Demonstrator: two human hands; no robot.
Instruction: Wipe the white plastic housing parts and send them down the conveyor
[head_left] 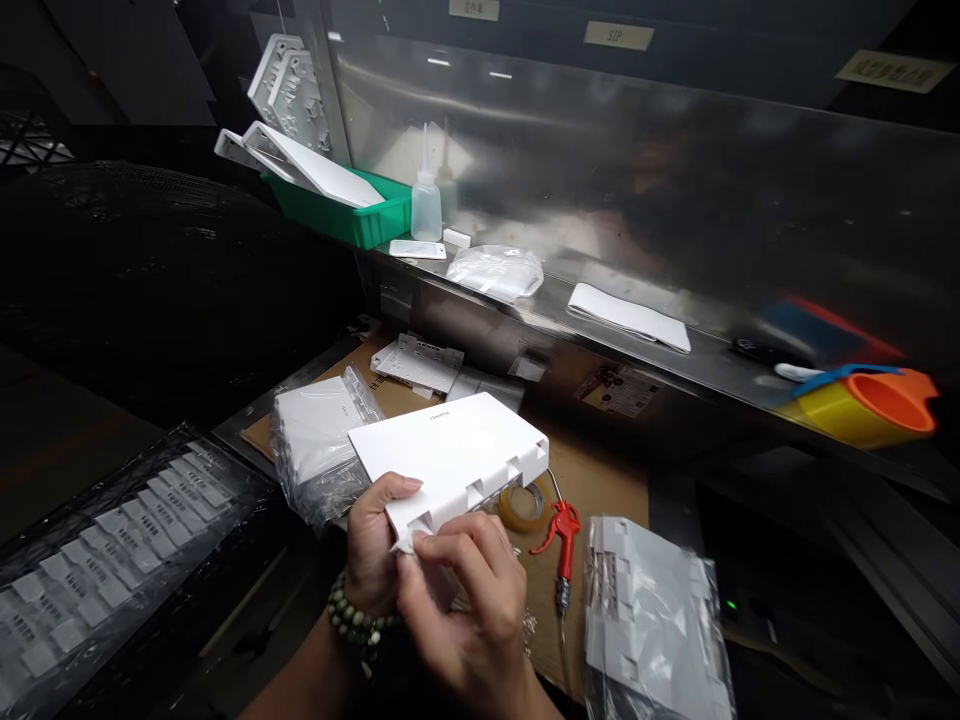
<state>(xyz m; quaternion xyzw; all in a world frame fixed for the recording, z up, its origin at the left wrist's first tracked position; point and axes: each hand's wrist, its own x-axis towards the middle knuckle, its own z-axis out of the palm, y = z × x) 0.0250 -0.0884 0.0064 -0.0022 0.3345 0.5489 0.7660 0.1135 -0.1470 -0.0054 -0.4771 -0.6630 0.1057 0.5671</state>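
My left hand (375, 550) is closed on the near left corner of a white plastic housing (457, 440), thumb on its smooth top. Small dark lettering is printed near the far edge, and square notches run along the side towards me. At the near corner, my right hand (476, 580) pinches a small white scrap (403, 543) between thumb and forefinger, against the housing's edge. What the scrap is made of I cannot tell. Beyond the right hand lie a roll of tape (523, 506) and a red air blow gun (562, 535).
Bagged white housings (319, 430) lie left, another bagged stack (652, 610) right. A tray of bagged, labelled parts (112, 550) sits far left. On the metal shelf (555, 318) are a green bin (337, 215), a squeeze bottle (426, 208), a folded white sheet (630, 317) and tape rolls (862, 405).
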